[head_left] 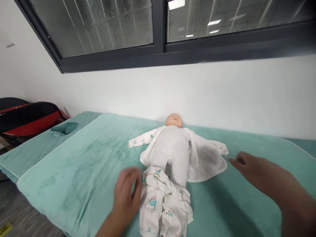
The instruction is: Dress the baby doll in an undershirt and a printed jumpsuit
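Positions read as on a clock face centred on the torso, twelve at the wall.

Item: doll (172,144), white body, on its back in front of me, head at twelve, legs toward six.

Item: left hand (128,189), between seven and eight, palm inward, fingers half curled, a gap between thumb and forefinger; nothing seen in its hold. It is just beside the trousers; blur leaves contact impossible to tell.

Item: right hand (250,166), between three and four, raised above the bed, loosely curled with thumb forward; no object visible in it. Its tip is just beside the top's outer edge.

Item: printed trousers (154,200), at six, bunched around the lower legs.

Item: white top (207,161), undone; one printed sleeve at nine, the other side spread flat at four.

Item: green bed cover (74,168), under everything listed above.

Item: black-and-red seats (34,121), just past nine, beyond the bed.

Item: dark-framed window (159,49), high at twelve, above the white wall (118,92).
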`<state>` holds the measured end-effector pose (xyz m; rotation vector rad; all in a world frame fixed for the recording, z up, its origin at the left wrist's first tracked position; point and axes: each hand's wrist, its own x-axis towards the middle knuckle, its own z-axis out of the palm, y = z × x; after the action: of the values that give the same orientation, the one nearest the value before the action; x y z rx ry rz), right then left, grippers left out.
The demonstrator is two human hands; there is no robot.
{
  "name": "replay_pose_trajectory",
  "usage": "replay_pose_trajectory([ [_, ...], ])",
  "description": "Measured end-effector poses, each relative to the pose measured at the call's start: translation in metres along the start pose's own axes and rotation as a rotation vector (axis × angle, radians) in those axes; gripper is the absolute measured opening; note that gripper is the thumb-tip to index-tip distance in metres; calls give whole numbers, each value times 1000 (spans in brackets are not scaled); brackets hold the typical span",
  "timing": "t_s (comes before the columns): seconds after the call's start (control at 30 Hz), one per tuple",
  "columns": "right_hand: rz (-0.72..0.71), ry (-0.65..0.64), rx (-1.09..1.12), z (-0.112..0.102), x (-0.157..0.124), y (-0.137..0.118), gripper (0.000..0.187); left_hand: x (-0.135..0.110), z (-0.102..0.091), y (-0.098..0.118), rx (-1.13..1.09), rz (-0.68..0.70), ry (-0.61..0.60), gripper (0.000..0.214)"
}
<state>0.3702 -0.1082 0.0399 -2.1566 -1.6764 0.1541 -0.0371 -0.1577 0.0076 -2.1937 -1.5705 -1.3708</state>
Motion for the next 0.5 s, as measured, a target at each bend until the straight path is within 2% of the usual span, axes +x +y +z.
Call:
replay_pose_trajectory([
  [0.03,-40,-47,-14,8,-1,-18,35,24,21,-8,-34,-62,-10,21],
  [0.13,-333,45,257,41,-4,-75,25,96,88,-30,-89,-203,-205,30],
  [0.17,-428,31,328,54,-5,-89,26,114,107,-36,-66,-225,-263,34],
  [0.23,-493,15,470,75,-5,-105,29,136,132,-45,-5,-275,-323,32],
  [0.3,-459,30,572,86,-8,-109,27,142,142,-52,42,-299,-359,27],
  [0.4,-432,50,601,81,-14,-109,16,142,136,-61,48,-375,-336,24],
  [0.43,-453,16,587,76,-17,-110,15,143,131,-64,39,-421,-304,23],
  [0.5,-524,-149,534,64,-23,-115,21,147,119,-65,-9,-497,-248,20],
])
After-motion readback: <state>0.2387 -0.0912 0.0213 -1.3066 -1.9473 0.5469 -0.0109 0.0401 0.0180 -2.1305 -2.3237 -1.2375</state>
